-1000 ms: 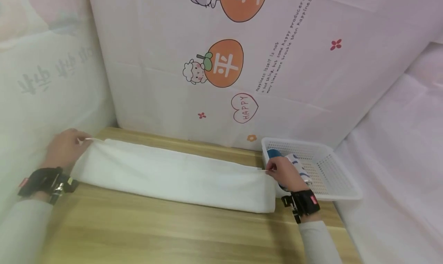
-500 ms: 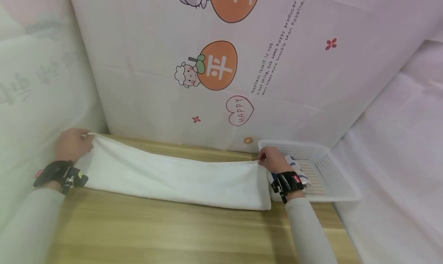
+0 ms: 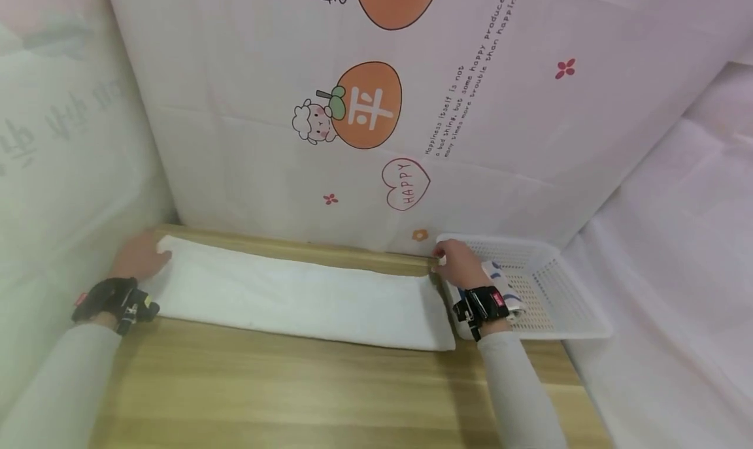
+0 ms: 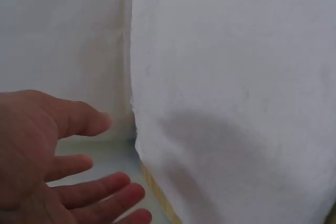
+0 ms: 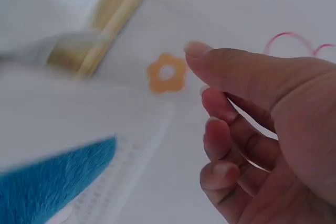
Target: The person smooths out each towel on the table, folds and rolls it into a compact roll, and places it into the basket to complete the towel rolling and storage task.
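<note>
A long folded white cloth (image 3: 294, 299), probably a towel, lies on the wooden table along the back wall. By its left end is my left hand (image 3: 140, 256). In the left wrist view, this hand's fingers (image 4: 100, 190) are spread and hold nothing, with the cloth's edge just beyond them. My right hand (image 3: 461, 265) is above the left side of a white basket, past the cloth's right end. Seen in the right wrist view, its thumb (image 5: 226, 66) and loosely bent fingers have nothing between them.
The white plastic basket (image 3: 582, 305) stands at the back right, holding a rolled white cloth with blue marks (image 3: 502, 289). A blue fuzzy item (image 5: 58, 182) shows beside the basket's mesh. Printed wall sheets (image 3: 247, 142) enclose the table (image 3: 306, 397) at the back and sides.
Both hands have let go of the white cloth's far corners, which they pinched before. The cloth's raised back edge has dropped flat. My right hand has moved slightly up and away from it.
</note>
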A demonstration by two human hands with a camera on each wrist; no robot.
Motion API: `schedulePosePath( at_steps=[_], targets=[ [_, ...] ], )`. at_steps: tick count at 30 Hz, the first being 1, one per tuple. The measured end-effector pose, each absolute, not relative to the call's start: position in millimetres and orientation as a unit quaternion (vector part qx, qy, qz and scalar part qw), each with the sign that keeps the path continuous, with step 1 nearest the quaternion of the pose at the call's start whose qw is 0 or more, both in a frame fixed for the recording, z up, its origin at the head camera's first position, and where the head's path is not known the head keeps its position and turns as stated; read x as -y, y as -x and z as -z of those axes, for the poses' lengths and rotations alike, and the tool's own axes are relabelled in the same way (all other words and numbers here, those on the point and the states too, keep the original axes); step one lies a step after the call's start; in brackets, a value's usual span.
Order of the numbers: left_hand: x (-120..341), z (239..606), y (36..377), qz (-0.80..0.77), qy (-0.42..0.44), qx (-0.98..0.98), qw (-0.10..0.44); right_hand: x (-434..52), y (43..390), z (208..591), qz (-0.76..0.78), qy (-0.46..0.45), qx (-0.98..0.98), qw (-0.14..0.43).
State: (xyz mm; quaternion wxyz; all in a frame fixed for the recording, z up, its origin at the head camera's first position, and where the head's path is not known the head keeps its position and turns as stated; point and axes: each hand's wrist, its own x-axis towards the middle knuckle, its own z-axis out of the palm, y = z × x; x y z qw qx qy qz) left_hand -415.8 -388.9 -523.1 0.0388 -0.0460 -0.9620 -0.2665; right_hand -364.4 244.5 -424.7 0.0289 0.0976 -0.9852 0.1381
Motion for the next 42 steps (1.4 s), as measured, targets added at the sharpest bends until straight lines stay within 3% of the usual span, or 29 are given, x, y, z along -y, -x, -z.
schedulePosePath(
  at_steps=[4, 11, 14, 20, 28, 37, 42],
  targets=[
    [381, 524, 388, 0.235, 0.074, 0.969, 0.011, -214, 341, 437, -0.161, -0.111, 0.980, 0.022],
    [364, 537, 341, 0.237, 0.058, 0.969, -0.037, -186, 308, 500, -0.162, -0.060, 0.982, -0.077],
    [358, 545, 330, 0.251, 0.035, 0.967, -0.026, -191, 306, 518, -0.147, -0.052, 0.983, -0.097],
    [351, 548, 318, 0.311, -0.030, 0.950, 0.006, -203, 306, 533, -0.155, -0.055, 0.983, -0.086],
    [362, 541, 296, 0.255, -0.167, 0.948, 0.088, -199, 303, 536, -0.182, -0.070, 0.978, -0.071],
    [377, 548, 302, 0.266, -0.181, 0.945, 0.053, -200, 300, 535, -0.204, -0.066, 0.974, -0.077],
    [377, 546, 304, 0.345, -0.183, 0.919, 0.061, -198, 302, 536, -0.201, -0.066, 0.974, -0.076]
  ],
)
